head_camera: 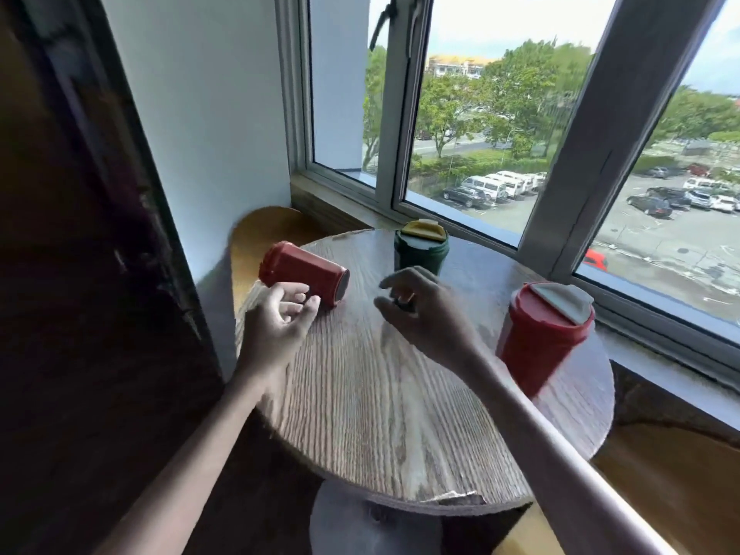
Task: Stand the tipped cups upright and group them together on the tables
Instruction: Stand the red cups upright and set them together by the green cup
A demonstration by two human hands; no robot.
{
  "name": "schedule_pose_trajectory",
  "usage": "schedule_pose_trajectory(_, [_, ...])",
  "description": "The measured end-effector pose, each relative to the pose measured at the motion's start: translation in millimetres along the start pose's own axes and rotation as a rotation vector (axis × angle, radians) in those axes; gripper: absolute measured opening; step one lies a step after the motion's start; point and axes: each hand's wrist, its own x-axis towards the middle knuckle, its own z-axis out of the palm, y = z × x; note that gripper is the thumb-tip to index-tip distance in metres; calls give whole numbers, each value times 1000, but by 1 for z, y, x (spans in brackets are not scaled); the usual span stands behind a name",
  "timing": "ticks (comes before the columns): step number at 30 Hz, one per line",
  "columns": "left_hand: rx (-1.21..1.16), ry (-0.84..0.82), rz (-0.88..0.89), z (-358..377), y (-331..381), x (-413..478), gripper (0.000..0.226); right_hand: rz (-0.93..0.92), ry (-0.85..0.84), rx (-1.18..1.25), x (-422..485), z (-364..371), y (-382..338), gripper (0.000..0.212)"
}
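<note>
A: Progress?
B: Partial. Green cup (pixel 420 250) upright on table (pixel 380 414). Lidded red cup (pixel 540 334) upright, right of green cup, well apart. Tipped red cup (pixel 304 274) on its side, left of green cup.
A: Hands?
B: Left hand (pixel 276 318) loosely curled, empty, beside tipped red cup. Right hand (pixel 420 310) in front of green cup, curled; can't tell if pinching anything. Righting + grouping left.

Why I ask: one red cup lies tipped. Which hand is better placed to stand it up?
Left. The left hand is beside the tipped red cup, with loosely curled fingers by its base. The right hand hovers farther off, in front of the green cup.
</note>
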Motion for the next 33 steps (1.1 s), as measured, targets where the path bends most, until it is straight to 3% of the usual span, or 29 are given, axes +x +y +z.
schedule_pose_trajectory(4, [-24,-9,-257,-21,-33,25,48,3,-92,64,69,40,-5,24])
schedule_pose_trajectory(8, [-134,-67,-470,-24,-53,43,72,66,-278,24,135,79,4,37])
schedule_pose_trajectory(13, [-368,-65,-578,-22,-53,65,31,200,-531,-34,186,103,11,49])
schedule_pose_trajectory(17, [-438,-36,-624,-15,-58,81,36,297,-733,110,202,116,25,42])
schedule_pose_trajectory(22, [-438,23,-602,-6,-59,90,32,299,-706,267,199,123,30,33])
schedule_pose_trajectory(25, [-439,74,-595,-3,-58,92,44,281,-659,366,191,121,29,30])
schedule_pose_trajectory(33, [-263,101,-306,-21,-21,107,61,225,-405,536,181,91,9,27])
